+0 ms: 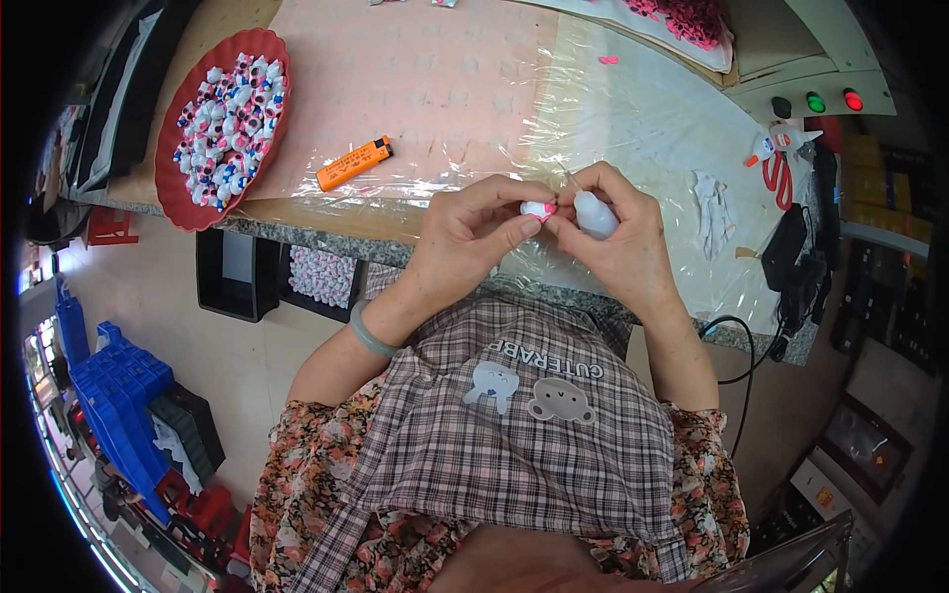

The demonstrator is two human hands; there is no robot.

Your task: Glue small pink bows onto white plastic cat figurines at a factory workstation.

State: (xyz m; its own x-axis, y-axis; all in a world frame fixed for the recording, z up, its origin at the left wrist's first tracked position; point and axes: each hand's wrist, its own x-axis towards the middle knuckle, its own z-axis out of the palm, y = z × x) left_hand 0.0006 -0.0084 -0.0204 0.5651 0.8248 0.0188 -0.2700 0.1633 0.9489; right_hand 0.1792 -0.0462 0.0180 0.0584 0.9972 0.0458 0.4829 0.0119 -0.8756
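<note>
Over the table's near edge, my left hand [463,225] is closed, pinching a small white-and-pink figurine [534,209] between thumb and fingers. Against the figurine's right side rest the thumb and fingertips of my right hand [633,237]. That hand is closed around a small translucent squeeze bottle [596,215] with a thin needle tip pointing up and away. Whether the right fingertips also pinch a tiny pink part, I cannot make out. An orange lighter [354,164] lies on the plastic-covered table [435,89], beyond my left hand.
At far left stands a red scalloped bowl [170,188] full of small figurines. Pink pieces [682,18] are heaped at the back right. A crumpled white cloth [714,212], a red-tipped glue bottle [781,141] and red-handled scissors [778,180] lie right. Below left are black bins [235,287].
</note>
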